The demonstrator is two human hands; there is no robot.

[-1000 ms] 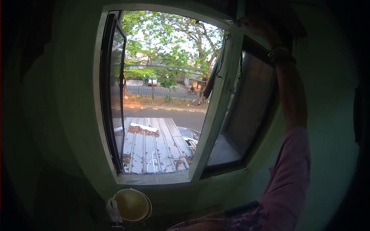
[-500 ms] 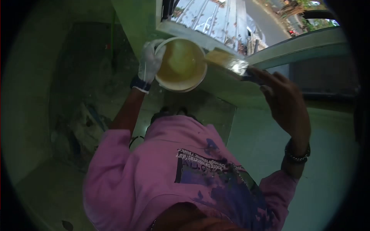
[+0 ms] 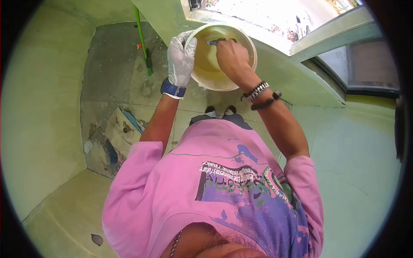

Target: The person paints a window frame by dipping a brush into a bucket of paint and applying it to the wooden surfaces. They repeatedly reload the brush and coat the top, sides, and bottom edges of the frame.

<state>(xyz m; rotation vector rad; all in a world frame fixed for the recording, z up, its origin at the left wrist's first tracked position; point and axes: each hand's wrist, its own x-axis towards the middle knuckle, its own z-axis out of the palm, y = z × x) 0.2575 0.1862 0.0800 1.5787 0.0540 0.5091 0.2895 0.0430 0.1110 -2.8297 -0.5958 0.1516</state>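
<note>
A round white bucket (image 3: 215,81) with yellowish liquid inside is at the upper middle. My left hand (image 3: 180,60), in a whitish translucent glove, grips the bucket's left rim. Over the bucket's opening, my right hand (image 3: 233,58) is bare and closed around a brush (image 3: 214,42); only a bit of its dark blue handle shows, and its bristle end is hidden in the bucket.
A window opening (image 3: 258,17) with a pale frame lies beyond the bucket, with a hinged pane at right. A green pole (image 3: 140,30) stands at upper left. Stained boards (image 3: 122,131) and a blue strip lie on the tiled floor. Green walls surround me.
My right hand has moved left from beside the window, carrying the brush into the bucket. The bucket and my left hand have shifted slightly right, and the view is brighter.
</note>
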